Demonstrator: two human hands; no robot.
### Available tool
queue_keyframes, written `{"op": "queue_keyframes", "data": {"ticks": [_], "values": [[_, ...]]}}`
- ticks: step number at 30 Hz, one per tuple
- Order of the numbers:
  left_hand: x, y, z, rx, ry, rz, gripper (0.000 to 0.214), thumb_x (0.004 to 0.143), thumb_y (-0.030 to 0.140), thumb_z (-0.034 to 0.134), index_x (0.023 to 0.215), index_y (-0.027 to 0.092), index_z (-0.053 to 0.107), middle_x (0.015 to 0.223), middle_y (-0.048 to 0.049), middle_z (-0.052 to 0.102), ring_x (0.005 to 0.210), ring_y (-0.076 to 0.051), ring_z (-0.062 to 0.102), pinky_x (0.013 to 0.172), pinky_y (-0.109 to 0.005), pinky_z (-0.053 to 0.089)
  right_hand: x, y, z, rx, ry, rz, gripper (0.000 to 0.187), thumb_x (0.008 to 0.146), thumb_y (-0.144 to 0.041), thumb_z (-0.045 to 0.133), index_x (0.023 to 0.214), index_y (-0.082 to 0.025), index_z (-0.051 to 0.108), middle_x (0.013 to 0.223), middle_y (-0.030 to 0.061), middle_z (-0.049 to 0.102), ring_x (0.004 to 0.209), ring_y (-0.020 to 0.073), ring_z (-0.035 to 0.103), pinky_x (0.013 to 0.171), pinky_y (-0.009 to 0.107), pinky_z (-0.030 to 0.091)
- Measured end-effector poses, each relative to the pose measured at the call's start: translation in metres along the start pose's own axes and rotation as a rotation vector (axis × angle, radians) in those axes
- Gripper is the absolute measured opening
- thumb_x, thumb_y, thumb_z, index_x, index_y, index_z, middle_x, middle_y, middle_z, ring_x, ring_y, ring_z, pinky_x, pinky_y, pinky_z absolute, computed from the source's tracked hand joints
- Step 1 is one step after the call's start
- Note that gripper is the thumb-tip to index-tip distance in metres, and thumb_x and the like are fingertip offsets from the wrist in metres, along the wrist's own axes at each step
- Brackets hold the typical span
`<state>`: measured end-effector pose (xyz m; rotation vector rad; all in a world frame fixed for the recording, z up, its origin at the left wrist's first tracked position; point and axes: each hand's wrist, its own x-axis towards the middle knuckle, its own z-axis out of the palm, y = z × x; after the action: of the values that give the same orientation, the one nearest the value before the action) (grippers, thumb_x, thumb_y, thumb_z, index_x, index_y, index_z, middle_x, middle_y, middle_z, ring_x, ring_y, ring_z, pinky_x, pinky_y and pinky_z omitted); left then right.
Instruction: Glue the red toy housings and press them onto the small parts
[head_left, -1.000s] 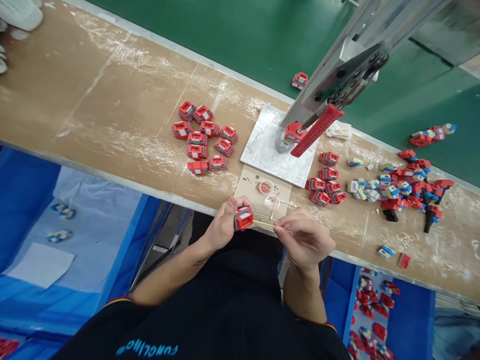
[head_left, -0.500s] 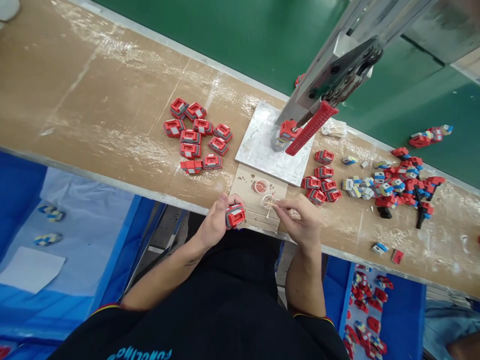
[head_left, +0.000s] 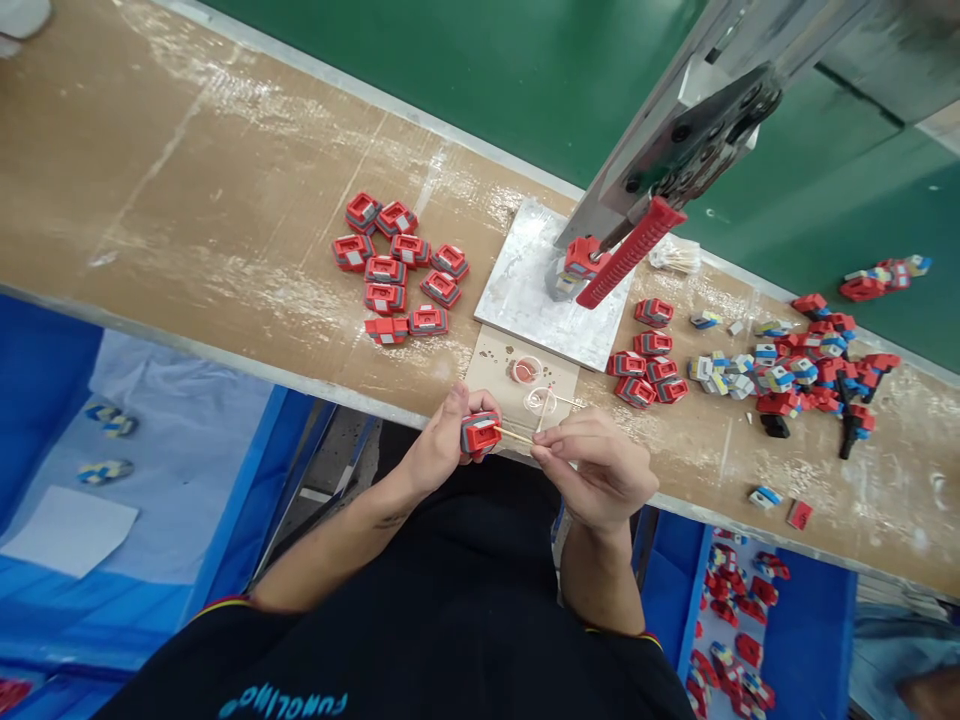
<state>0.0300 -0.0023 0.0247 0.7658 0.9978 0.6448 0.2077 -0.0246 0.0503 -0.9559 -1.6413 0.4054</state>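
Brown worktop [head_left: 255,200] slants from 10 to 4 o'clk in view, w/ green surface [head_left: 465,70] beyond at 12; lever press [head_left: 634,255] at 2; blue bins [head_left: 247,500] at 8 & 4. L hand [head_left: 436,445] clamped on red-grey part [head_left: 480,434], at 6 o'clk just below ctr. R hand [head_left: 600,465], at part's 3 o'clk, pinches thin stick [head_left: 517,435], thumb & fingertip together; tip at part's recess, contact hard to tell. Some L fingers hidden behind part; press top cut off.
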Motion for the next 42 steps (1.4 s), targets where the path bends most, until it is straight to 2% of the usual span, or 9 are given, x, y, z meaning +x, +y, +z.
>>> {"op": "queue_keyframes", "data": {"ticks": [7,12,19,22,26,29,32,37,42], "values": [[0.001,-0.005,-0.002,0.006,0.014,0.04,0.079,0.082,0.097,0.043,0.076,0.02,0.058,0.054,0.0007,0.054,0.044,-0.011,0.042,0.041,-0.022,0.024,0.004,-0.006,-0.005,-0.004,-0.082,-0.033,0.016,0.094,-0.011,0.075,0.088,-0.024,0.067,0.07,-0.001,0.078,0.057,0.016,0.073,0.052,0.03,0.056],[0.0,-0.004,-0.007,-0.07,0.014,0.031,0.076,0.081,0.095,0.052,0.08,0.019,0.06,0.053,0.0019,0.054,0.04,-0.01,0.042,0.038,-0.02,0.023,0.002,0.008,-0.027,-0.107,0.027,0.047,0.017,0.091,-0.012,0.079,0.091,-0.026,0.069,0.073,-0.0015,0.077,0.062,0.0176,0.071,0.057,0.033,0.055],[0.0,-0.005,-0.032,-0.261,0.077,0.027,0.058,0.086,0.079,0.07,0.106,0.025,0.062,0.067,0.0015,0.071,0.033,-0.008,0.04,0.036,-0.018,0.029,-0.011,0.041,-0.03,-0.342,-0.33,0.096,0.004,0.099,-0.025,0.074,0.097,-0.023,0.071,0.091,0.0038,0.079,0.083,0.019,0.073,0.076,0.033,0.058],[-0.002,-0.001,-0.043,-0.304,0.116,0.017,0.055,0.084,0.074,0.077,0.105,0.025,0.068,0.073,-0.0022,0.074,0.041,-0.01,0.047,0.04,-0.021,0.039,-0.019,0.049,-0.056,-0.334,-0.196,0.179,0.023,0.097,-0.041,0.077,0.11,-0.024,0.071,0.106,0.0066,0.077,0.096,0.0205,0.073,0.08,0.033,0.058],[-0.013,0.01,-0.048,-0.318,0.102,0.006,0.069,0.067,0.077,0.088,0.108,0.024,0.074,0.084,-0.0073,0.076,0.055,-0.014,0.056,0.054,-0.028,0.052,-0.027,0.072,-0.125,-0.693,0.118,0.371,0.024,0.099,-0.045,0.069,0.109,-0.023,0.07,0.102,0.0073,0.075,0.088,0.0224,0.068,0.075,0.035,0.055],[-0.02,0.015,-0.042,-0.257,0.175,0.055,0.066,0.058,0.05,0.103,0.111,0.027,0.071,0.082,-0.0018,0.073,0.059,-0.011,0.056,0.058,-0.023,0.051,-0.025,0.101,-0.168,-0.947,0.029,0.54,0.028,0.098,-0.045,0.064,0.11,-0.02,0.071,0.108,0.0127,0.076,0.101,0.0296,0.067,0.092,0.046,0.055],[-0.023,0.015,-0.033,-0.167,0.237,0.069,0.063,0.062,0.03,0.1,0.113,0.029,0.063,0.073,0.0027,0.071,0.057,-0.011,0.057,0.057,-0.019,0.05,-0.017,0.126,-0.19,-1.046,-0.07,0.629,0.034,0.099,-0.042,0.059,0.118,-0.017,0.071,0.118,0.0189,0.074,0.112,0.0359,0.065,0.103,0.054,0.051],[-0.024,0.008,-0.03,-0.117,0.245,0.119,0.06,0.062,0.031,0.1,0.103,0.028,0.057,0.076,0.0013,0.075,0.059,-0.014,0.061,0.055,-0.022,0.053,0.001,0.148,-0.201,-1.052,-0.211,0.657,0.027,0.086,-0.03,0.071,0.11,-0.021,0.078,0.124,0.0159,0.073,0.114,0.0379,0.062,0.108,0.056,0.048],[-0.016,-0.001,-0.045,0.001,0.15,0.166,0.051,0.067,0.041,0.1,0.104,0.024,0.069,0.089,-0.005,0.081,0.062,-0.018,0.069,0.061,-0.03,0.062,0.015,0.152,-0.211,-0.984,-0.256,0.614,0.021,0.074,-0.018,0.079,0.094,-0.023,0.077,0.128,0.0127,0.074,0.117,0.0389,0.059,0.11,0.058,0.046]]}}
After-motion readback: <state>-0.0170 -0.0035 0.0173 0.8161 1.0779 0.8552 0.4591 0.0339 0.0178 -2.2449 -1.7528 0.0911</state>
